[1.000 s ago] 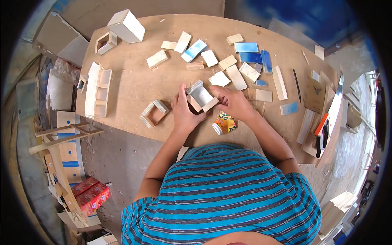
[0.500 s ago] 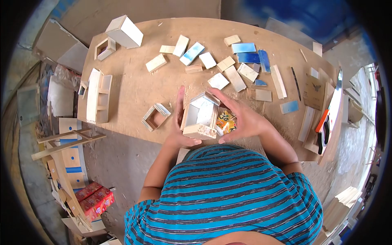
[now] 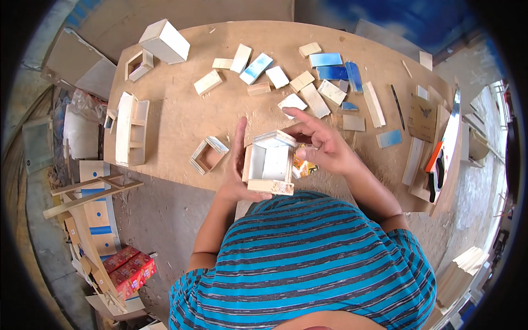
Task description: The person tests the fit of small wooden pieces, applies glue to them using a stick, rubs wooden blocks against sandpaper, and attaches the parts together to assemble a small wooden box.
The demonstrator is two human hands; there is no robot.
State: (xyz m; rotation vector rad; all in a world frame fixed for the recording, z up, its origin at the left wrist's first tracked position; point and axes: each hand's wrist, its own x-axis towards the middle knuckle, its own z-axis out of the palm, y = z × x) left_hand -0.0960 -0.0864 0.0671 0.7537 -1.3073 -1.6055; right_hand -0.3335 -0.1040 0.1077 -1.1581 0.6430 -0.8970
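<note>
A small house-shaped wooden box point(image 3: 270, 187) with a pale interior is held up near my shirt, its open side facing up. My left hand point(image 3: 235, 176) grips it from the left, the thumb under its near edge and a finger stretched up along the side. To the right, my right hand point(image 3: 328, 147) has its index finger extended and its thumb close to the box wall; whether the thumb touches is unclear. Partly hidden behind the box and that hand is a yellow printed packet point(image 3: 306, 169). A similar house-shaped frame point(image 3: 199, 164) lies on the table to the left.
Loose wood blocks point(image 3: 315, 100), some blue point(image 3: 331, 73), are scattered over the far table point(image 3: 176, 110). A handsaw point(image 3: 438, 165) and a dark pencil-like stick point(image 3: 397, 107) lie at the right. At the left stand a divided wooden box point(image 3: 126, 132) and a white-sided box point(image 3: 171, 44).
My right hand has come off the box's right side, its fingers lifting and partly curling. The box stays in my left hand, tilted slightly and a little lower.
</note>
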